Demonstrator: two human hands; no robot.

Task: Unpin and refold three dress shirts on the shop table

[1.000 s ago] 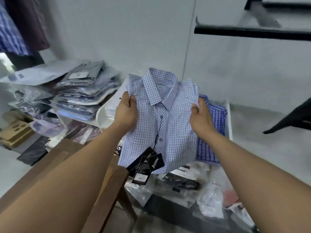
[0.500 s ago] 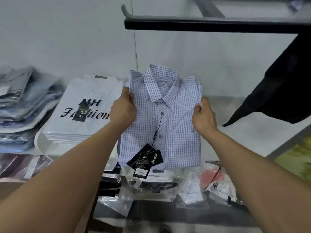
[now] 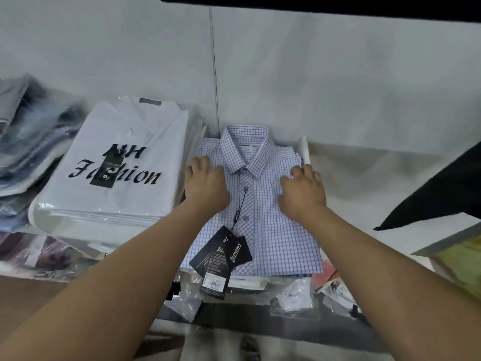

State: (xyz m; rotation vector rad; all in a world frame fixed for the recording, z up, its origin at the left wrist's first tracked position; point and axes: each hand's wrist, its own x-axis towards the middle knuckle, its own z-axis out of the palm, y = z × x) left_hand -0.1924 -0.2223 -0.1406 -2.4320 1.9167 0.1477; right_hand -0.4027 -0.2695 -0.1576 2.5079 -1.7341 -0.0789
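A folded light-blue checked dress shirt [image 3: 270,230] lies flat, collar toward the wall, on top of another shirt whose edge peeks out below it. Black hang tags [image 3: 221,254] on a cord trail from its button placket over the near edge. My left hand [image 3: 205,183] rests palm down on the shirt's left shoulder, fingers spread. My right hand [image 3: 302,191] presses on the right shoulder, fingers slightly bent on the cloth.
A stack of bagged white shirts [image 3: 112,162] printed "NH Fashion" sits just left. More bagged shirts [image 3: 23,131] pile at far left. Loose plastic bags [image 3: 294,298] lie along the near edge. A black garment [image 3: 442,188] hangs at right, a dark rail [image 3: 312,3] overhead.
The shirt was held up by both shoulders; now it lies flat on the pile. Both hands have let go of its sides and rest on top of it.
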